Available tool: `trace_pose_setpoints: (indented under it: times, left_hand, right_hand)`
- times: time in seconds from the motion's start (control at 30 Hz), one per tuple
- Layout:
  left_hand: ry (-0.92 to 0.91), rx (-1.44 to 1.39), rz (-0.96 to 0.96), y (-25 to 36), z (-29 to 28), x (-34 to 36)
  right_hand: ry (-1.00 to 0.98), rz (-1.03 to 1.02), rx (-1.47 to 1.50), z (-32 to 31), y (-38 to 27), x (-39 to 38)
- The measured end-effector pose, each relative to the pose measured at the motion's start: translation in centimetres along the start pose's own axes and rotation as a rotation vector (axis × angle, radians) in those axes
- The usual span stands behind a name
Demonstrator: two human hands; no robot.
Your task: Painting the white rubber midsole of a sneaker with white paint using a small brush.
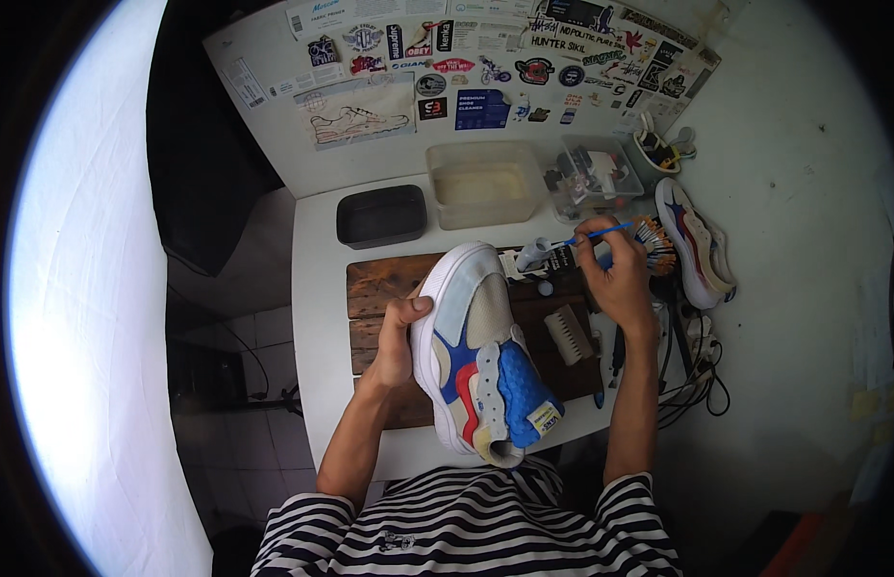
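My left hand (399,337) is closed round the white sole edge of a multicoloured sneaker (458,370), its thumb on the pale toe side. The shoe stands toe-up and tilted, with blue, red and cream panels and its tongue hanging toward me. Pinched in my right hand (618,284) is a thin blue-handled paintbrush (605,232). Its tip points left, at the mouth of a small greyish bottle (533,254); whether it touches is too small to tell. A round cap (545,288) lies just below the bottle. Right of the shoe rests a pale-bristled scrub brush (568,335).
A dark wooden board (375,288) lies under the work on the white table (317,279). Behind it stand a black tray (380,216), a clear plastic tub (485,185) and a filled clear box (601,173). Another sneaker (692,245) and tangled cables (702,370) are at right.
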State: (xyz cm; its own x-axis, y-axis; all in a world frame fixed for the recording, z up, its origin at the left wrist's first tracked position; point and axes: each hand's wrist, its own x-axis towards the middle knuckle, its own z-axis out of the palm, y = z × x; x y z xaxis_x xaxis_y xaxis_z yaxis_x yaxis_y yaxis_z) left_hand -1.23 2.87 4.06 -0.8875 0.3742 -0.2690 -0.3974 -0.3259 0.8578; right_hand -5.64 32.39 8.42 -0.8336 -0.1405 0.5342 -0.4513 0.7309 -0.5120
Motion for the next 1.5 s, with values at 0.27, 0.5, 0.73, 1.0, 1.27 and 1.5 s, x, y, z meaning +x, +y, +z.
trace_pose_setpoints:
  times: [0.27, 0.5, 0.73, 1.0, 1.27, 1.5]
  left_hand:
    - [-0.143, 0.04, 0.044, 1.1, 1.8, -0.6]
    - [-0.237, 0.059, -0.01, 2.0, 3.4, -0.7]
    - [-0.289, 0.056, 0.085, 1.4, 3.3, -0.4]
    - [-0.276, 0.02, 0.035, 0.7, 3.0, -0.5]
    - [-0.269, 0.056, 0.053, 1.5, 3.9, -0.5]
    - [-0.297, 0.115, 0.066, 2.3, 4.4, -0.4]
  right_hand:
    - [0.218, 0.115, 0.482, -3.6, -4.2, -0.5]
    - [0.269, -0.159, 0.606, -4.8, -10.3, -0.8]
    - [0.183, -0.133, 0.556, -3.8, -10.6, -0.9]
    - [0.184, -0.133, 0.596, -3.4, -10.6, -0.8]
    - [0.219, -0.106, 0.615, -3.8, -10.1, -0.8]
    - [0.201, -0.178, 0.571, -3.6, -10.8, -1.0]
